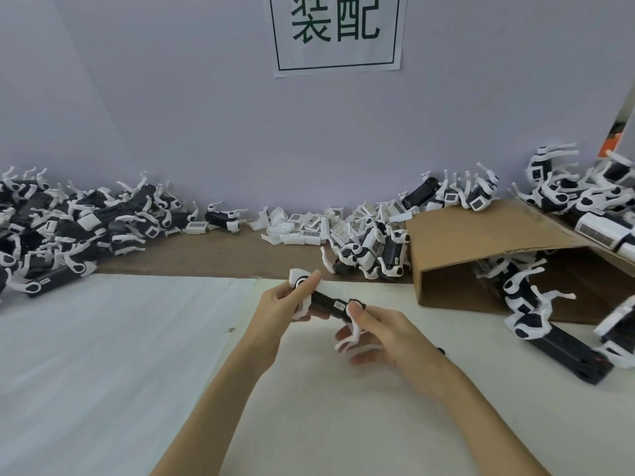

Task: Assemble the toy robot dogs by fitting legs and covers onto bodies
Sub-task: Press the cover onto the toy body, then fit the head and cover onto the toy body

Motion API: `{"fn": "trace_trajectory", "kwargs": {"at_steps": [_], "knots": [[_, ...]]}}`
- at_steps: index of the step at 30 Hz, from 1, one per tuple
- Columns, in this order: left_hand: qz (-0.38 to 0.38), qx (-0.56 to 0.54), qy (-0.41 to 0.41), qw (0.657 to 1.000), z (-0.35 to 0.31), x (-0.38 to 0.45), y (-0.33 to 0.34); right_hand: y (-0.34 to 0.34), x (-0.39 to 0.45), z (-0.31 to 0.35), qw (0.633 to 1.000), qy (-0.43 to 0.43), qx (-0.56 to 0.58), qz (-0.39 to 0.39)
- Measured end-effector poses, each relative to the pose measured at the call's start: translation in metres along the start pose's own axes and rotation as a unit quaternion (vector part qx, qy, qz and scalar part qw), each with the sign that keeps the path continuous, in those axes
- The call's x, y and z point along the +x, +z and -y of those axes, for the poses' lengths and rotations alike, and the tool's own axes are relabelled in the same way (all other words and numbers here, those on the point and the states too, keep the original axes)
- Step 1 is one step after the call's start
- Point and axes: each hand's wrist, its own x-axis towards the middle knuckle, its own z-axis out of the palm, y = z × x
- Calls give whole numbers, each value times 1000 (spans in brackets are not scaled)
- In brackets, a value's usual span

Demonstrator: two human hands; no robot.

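From my remote seat, I read two large dark green characters, "装配", inside a thin green frame on a white paper sign point(337, 32) taped to the wall. Below the sign, barcode stickers on the white covers point(302, 231) are too small to read.

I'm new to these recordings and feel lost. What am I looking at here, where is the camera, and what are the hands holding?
No machine here: a person works bare-handed. The single picture comes from a camera worn on the head, looking forward and down. The left hand and right hand grip the two ends of a black toy dog body with white legs. On the table lie heaps of dogs, loose white covers and a tipped cardboard box. A paper sign hangs on the wall.
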Motion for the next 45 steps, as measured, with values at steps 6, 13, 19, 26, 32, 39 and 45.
{"fn": "trace_trajectory", "kwargs": {"at_steps": [6, 13, 19, 26, 32, 39, 45], "knots": [[-37, -152, -65, 986, 11, 11, -13, -14, 13, 27, 979, 132, 145, -57], [-112, -119, 1, 987, 20, 17, -23, -79, 37, 107, 849, -61, 521, 62], [-291, 28, 86, 953, 31, 26, -8, -19, 70, 39, 884, 30, 466, 13], [-261, 354, 52, 896, 30, 127, -70, 31, 127, 7, 903, 94, 418, 19], [-171, 590, -8, 789, 20, 240, -140, 36, 157, -10, 903, 87, 417, 50], [-181, 625, -72, 756, 40, 341, -172, 33, 181, -21, 925, 87, 364, 60], [-258, 512, -2, 819, 42, 334, -169, 36, 181, -22, 933, 76, 344, 74]]}}
